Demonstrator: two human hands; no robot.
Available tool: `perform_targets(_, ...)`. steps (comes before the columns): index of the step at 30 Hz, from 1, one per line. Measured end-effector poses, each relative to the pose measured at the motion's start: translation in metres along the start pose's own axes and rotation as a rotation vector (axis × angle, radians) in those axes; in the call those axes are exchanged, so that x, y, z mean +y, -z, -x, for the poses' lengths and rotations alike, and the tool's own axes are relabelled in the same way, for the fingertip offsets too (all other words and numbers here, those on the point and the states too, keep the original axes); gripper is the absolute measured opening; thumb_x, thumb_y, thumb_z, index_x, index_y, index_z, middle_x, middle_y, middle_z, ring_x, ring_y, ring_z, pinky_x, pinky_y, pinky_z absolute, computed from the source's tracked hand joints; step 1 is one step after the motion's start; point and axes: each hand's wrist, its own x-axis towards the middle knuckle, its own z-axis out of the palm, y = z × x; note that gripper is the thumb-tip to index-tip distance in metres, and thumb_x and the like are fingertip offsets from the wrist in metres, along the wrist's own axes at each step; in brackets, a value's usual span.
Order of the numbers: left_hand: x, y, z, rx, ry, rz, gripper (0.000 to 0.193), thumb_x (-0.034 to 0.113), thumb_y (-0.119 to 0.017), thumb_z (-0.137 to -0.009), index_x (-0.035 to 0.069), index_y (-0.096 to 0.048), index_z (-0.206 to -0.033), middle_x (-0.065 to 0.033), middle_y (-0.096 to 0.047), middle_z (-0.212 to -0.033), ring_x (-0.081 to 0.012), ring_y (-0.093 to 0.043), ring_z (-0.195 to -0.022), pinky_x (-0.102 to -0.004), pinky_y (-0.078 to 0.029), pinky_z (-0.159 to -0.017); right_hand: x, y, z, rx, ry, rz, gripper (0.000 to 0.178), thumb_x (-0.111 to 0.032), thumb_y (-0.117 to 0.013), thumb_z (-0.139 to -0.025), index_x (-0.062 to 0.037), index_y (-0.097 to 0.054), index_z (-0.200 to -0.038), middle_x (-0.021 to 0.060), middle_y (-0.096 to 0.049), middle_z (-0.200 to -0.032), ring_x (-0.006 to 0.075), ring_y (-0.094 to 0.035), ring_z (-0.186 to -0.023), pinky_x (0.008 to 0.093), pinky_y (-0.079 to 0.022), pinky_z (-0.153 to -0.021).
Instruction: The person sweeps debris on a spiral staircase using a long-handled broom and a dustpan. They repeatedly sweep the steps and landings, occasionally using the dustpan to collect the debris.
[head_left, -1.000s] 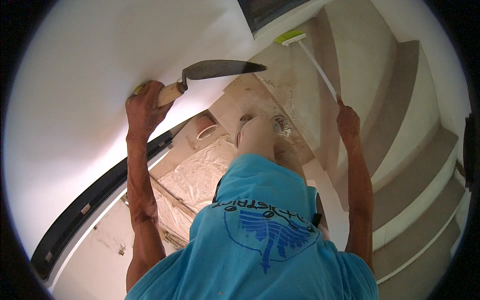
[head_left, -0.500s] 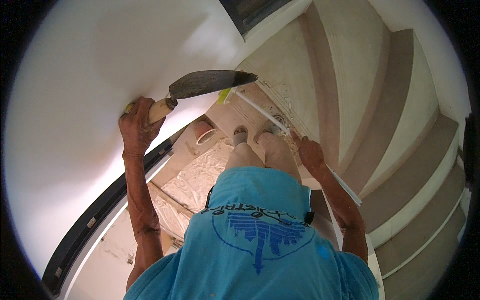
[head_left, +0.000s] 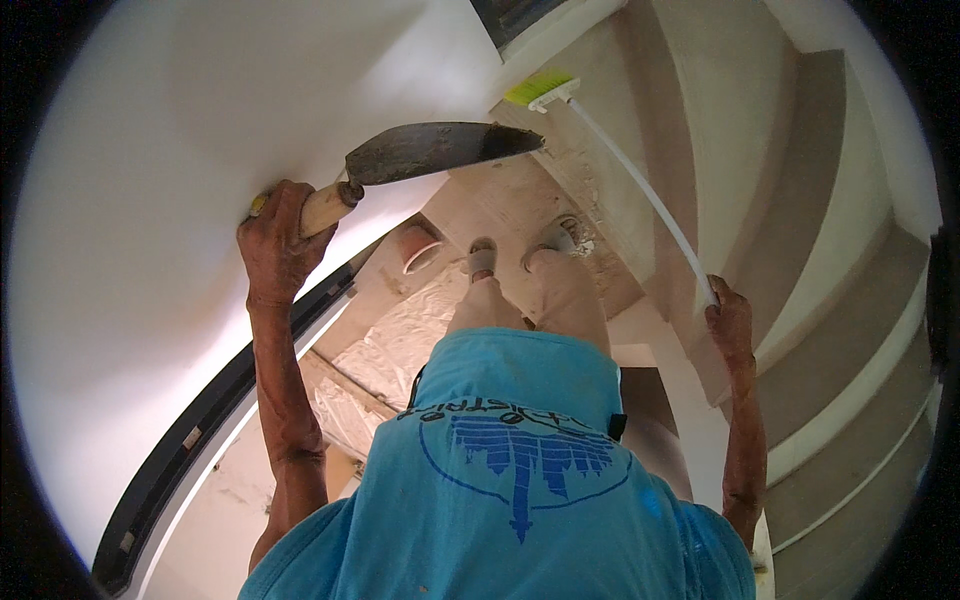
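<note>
My left hand (head_left: 285, 240) is closed round the wooden handle of a trowel (head_left: 430, 152), raised close to the white wall. Its dark, stained metal blade points to the right. My right hand (head_left: 730, 318) grips the white stick of a broom (head_left: 640, 180) over the winding stairs. The broom head, white with yellow-green bristles, is up by the lowest step at the foot of the wall; whether the bristles touch the step I cannot tell.
Curved steps (head_left: 740, 140) wind up along the right side. A reddish bucket (head_left: 418, 250) stands on the floor near my feet. Crumbled debris (head_left: 580, 236) lies beside my foot, and a pale crumpled sheet (head_left: 390, 340) covers floor on the left. A dark rail (head_left: 215, 420) runs along the wall.
My right hand has moved right, and the broom head has swung from the floor up and right to the lowest step. The trowel has shifted slightly, still in my left hand.
</note>
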Motion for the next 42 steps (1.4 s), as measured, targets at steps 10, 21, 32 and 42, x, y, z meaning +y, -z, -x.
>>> perform_targets(10,0.002,0.004,-0.008,0.063,-0.1,-0.075,0.031,0.019,-0.074,-0.063,0.01,-0.05,-0.081,-0.0051,-0.055,-0.07,-0.0213,-0.057,-0.061,-0.0324,-0.045,-0.052,0.011,-0.039,-0.014,0.204,-0.072,-0.282,0.043,0.0,-0.048,-0.071,-0.0042,-0.053,-0.114,0.0092,-0.055,-0.072,0.0164,-0.051,-0.059,0.0283,-0.043,-0.055)
perform_targets(21,-0.008,-0.009,-0.015,0.198,-0.089,-0.084,0.03,0.019,-0.075,-0.066,0.006,-0.052,-0.08,-0.0101,-0.056,-0.069,-0.0269,-0.056,-0.059,-0.0334,-0.045,-0.053,-0.075,-0.009,-0.064,0.495,0.026,0.759,0.045,-0.01,-0.052,-0.078,-0.0091,-0.045,-0.123,0.0163,-0.056,-0.091,0.0268,-0.059,-0.078,0.0373,-0.05,-0.066)
perform_targets(32,-0.011,-0.014,-0.017,0.322,-0.071,0.007,0.035,0.027,-0.075,-0.065,0.004,-0.054,-0.081,-0.0128,-0.054,-0.064,-0.0269,-0.051,-0.059,-0.0367,-0.042,-0.054,-0.184,-0.157,-0.025,0.483,-0.026,0.635,0.044,-0.013,-0.052,-0.078,-0.0059,-0.044,-0.121,0.0089,-0.051,-0.072,0.0204,-0.055,-0.063,0.0331,-0.048,-0.049)
perform_targets(42,-0.023,-0.018,-0.007,0.275,-0.133,0.192,0.034,0.027,-0.075,-0.065,0.005,-0.055,-0.081,-0.0119,-0.055,-0.063,-0.026,-0.052,-0.059,-0.0368,-0.041,-0.054,-0.236,-0.185,0.093,0.184,-0.271,0.575,0.051,-0.01,-0.053,-0.078,-0.0167,-0.04,-0.126,0.0108,-0.053,-0.082,0.023,-0.059,-0.073,0.034,-0.052,-0.055)
